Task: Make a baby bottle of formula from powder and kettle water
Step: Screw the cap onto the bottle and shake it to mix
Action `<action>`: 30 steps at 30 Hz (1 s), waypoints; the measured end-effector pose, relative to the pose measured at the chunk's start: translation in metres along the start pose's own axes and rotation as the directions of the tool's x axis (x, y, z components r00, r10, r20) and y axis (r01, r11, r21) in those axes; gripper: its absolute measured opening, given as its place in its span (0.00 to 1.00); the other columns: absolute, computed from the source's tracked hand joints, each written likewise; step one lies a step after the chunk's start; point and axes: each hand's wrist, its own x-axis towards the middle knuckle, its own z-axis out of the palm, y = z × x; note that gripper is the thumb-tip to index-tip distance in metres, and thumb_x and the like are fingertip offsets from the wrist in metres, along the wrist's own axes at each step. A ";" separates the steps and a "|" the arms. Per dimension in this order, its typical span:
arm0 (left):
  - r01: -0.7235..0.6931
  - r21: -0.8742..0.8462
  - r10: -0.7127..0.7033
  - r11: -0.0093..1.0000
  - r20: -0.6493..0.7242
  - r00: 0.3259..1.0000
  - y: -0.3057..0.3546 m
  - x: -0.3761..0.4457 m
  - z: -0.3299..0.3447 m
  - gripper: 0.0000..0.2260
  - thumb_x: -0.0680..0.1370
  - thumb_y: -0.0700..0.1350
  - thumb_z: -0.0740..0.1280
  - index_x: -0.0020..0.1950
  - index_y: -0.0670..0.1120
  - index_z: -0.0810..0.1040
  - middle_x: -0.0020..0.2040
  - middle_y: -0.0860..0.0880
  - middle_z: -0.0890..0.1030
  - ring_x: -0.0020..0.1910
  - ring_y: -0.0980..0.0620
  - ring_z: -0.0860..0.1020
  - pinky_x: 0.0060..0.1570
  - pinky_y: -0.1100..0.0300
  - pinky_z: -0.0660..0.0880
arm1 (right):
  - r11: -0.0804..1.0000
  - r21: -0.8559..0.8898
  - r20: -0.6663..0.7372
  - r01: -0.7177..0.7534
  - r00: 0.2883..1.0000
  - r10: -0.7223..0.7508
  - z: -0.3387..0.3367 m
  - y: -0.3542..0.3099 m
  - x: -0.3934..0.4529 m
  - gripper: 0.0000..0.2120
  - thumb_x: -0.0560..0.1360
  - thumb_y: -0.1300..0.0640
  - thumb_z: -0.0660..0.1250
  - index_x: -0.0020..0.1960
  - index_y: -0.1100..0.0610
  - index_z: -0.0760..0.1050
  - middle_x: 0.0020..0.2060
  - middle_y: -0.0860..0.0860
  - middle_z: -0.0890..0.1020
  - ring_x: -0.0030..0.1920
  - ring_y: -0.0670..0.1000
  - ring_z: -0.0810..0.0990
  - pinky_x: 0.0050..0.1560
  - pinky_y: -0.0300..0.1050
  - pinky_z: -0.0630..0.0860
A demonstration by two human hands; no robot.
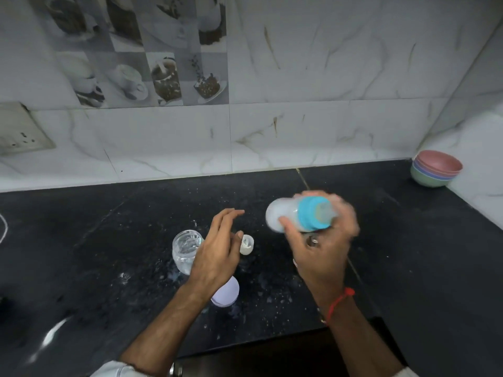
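At the far left of the black table (95, 240), well away from either grip, a wall socket (23, 131) sits on the marble tiles and a thin white cord (3, 229) curls at the frame edge. Nearer the middle, a clear glass jar (186, 248) with clear liquid in it stands just to the left of the left hand (217, 251), partly hidden behind the palm. That left grip is released: the fingers are spread and loosely curved, hovering above the table and closed on nothing. Just beyond its thumb, to the right, lies a small white cap (247, 244). Under the wrist, toward the person, a pale round lid (227, 293) rests on the table; what it sits on is hidden by the arm. White specks and wet spots are scattered over the table around both hands.

To the right, the right hand (324, 248) is clenched around the baby bottle (296, 216), grasping it near its blue collar (311, 214). The bottle is held off the table, tipped on its side with its base pointing left toward the left hand and its teat end inside the fingers. White liquid shows in the base. Hand and bottle are blurred. A ring shows on one finger, and a red thread (339, 302) circles the wrist.

Far right, in the corner well beyond the right grip, a stack of coloured bowls (435, 168) stands against the wall.
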 end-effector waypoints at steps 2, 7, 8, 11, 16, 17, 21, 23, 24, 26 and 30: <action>0.002 -0.041 -0.002 0.999 0.001 1.000 0.002 0.000 0.003 0.17 0.87 0.47 0.61 0.76 0.55 0.70 0.75 0.58 0.70 0.55 0.57 0.80 0.57 0.54 0.80 | 0.977 -0.109 0.207 -0.184 0.957 0.203 0.005 0.003 -0.008 0.35 0.76 0.58 0.78 0.74 0.40 0.64 0.71 0.45 0.75 0.67 0.54 0.79 0.68 0.56 0.78; 0.369 -0.555 -0.278 0.745 0.243 0.929 0.024 -0.003 0.010 0.19 0.85 0.60 0.56 0.69 0.54 0.77 0.64 0.46 0.84 0.54 0.48 0.86 0.52 0.48 0.85 | 0.878 0.222 0.150 -0.424 0.905 0.399 0.009 -0.003 -0.013 0.38 0.74 0.52 0.78 0.76 0.36 0.62 0.56 0.37 0.82 0.54 0.50 0.88 0.53 0.40 0.85; 0.450 -0.627 -0.302 0.635 0.335 0.892 0.031 -0.002 0.012 0.22 0.85 0.61 0.54 0.69 0.51 0.78 0.60 0.42 0.85 0.51 0.43 0.87 0.48 0.46 0.85 | 0.864 0.254 0.169 -0.434 0.900 0.402 0.011 -0.008 -0.011 0.38 0.74 0.51 0.78 0.76 0.36 0.62 0.55 0.37 0.82 0.54 0.50 0.88 0.51 0.39 0.84; 0.610 -0.707 -0.355 0.358 0.501 0.789 0.047 0.004 0.014 0.29 0.86 0.63 0.51 0.69 0.43 0.78 0.40 0.38 0.84 0.29 0.44 0.81 0.31 0.51 0.83 | 0.842 0.288 0.269 -0.456 0.883 0.386 0.014 -0.014 -0.006 0.39 0.75 0.53 0.78 0.76 0.34 0.61 0.57 0.39 0.83 0.55 0.51 0.88 0.51 0.40 0.84; 0.786 -0.573 -0.270 0.234 0.738 0.618 0.051 0.008 0.004 0.44 0.80 0.75 0.44 0.62 0.42 0.84 0.39 0.40 0.84 0.22 0.50 0.76 0.22 0.60 0.76 | 0.845 0.246 0.426 -0.475 0.836 0.346 -0.006 -0.016 0.011 0.42 0.74 0.61 0.80 0.75 0.32 0.62 0.58 0.46 0.84 0.55 0.56 0.88 0.53 0.53 0.87; 0.784 -0.570 -0.230 0.247 0.751 0.619 0.050 0.009 0.004 0.45 0.77 0.77 0.42 0.63 0.46 0.84 0.44 0.41 0.87 0.25 0.48 0.81 0.23 0.60 0.77 | 0.852 0.273 0.397 -0.447 0.859 0.324 -0.008 -0.020 0.015 0.42 0.73 0.59 0.80 0.76 0.34 0.63 0.59 0.46 0.84 0.55 0.56 0.88 0.52 0.54 0.87; 0.671 -0.663 -0.312 0.332 0.594 0.741 0.050 0.015 0.007 0.41 0.74 0.79 0.44 0.73 0.55 0.73 0.61 0.45 0.87 0.42 0.41 0.88 0.27 0.55 0.81 | 0.968 0.251 -0.052 0.005 0.999 0.008 -0.007 -0.031 0.018 0.42 0.74 0.60 0.80 0.79 0.43 0.60 0.72 0.34 0.71 0.65 0.53 0.83 0.59 0.49 0.84; 0.565 -0.652 -0.452 0.506 0.358 0.817 0.046 0.013 0.008 0.35 0.74 0.75 0.49 0.71 0.56 0.72 0.63 0.48 0.86 0.47 0.44 0.87 0.38 0.48 0.83 | 0.996 0.087 -0.082 0.034 0.996 -0.027 -0.004 -0.021 0.013 0.41 0.75 0.60 0.79 0.79 0.42 0.60 0.74 0.34 0.68 0.67 0.58 0.80 0.64 0.56 0.82; 0.484 -0.574 -0.452 0.661 0.211 0.867 0.042 0.011 0.008 0.30 0.76 0.73 0.50 0.69 0.58 0.72 0.65 0.50 0.83 0.52 0.47 0.85 0.48 0.45 0.83 | 0.996 0.034 0.022 -0.086 0.996 0.085 -0.003 -0.017 0.010 0.40 0.75 0.59 0.78 0.78 0.41 0.61 0.72 0.37 0.70 0.66 0.58 0.81 0.64 0.59 0.81; 0.278 -0.291 -0.283 0.916 0.023 0.959 0.030 0.004 0.004 0.22 0.82 0.67 0.53 0.71 0.59 0.70 0.68 0.56 0.77 0.61 0.56 0.80 0.64 0.46 0.77 | 0.963 0.005 0.176 -0.268 0.949 0.263 -0.006 -0.011 0.003 0.38 0.76 0.57 0.78 0.78 0.40 0.62 0.67 0.45 0.78 0.62 0.54 0.84 0.62 0.58 0.83; 0.053 0.028 -0.051 0.998 -0.068 0.996 0.016 0.006 -0.005 0.16 0.86 0.54 0.59 0.74 0.55 0.70 0.72 0.55 0.73 0.69 0.52 0.73 0.67 0.50 0.73 | 0.996 0.079 -0.112 -0.043 0.992 0.052 -0.008 -0.019 0.010 0.41 0.74 0.55 0.80 0.80 0.42 0.61 0.72 0.46 0.75 0.66 0.56 0.83 0.60 0.50 0.84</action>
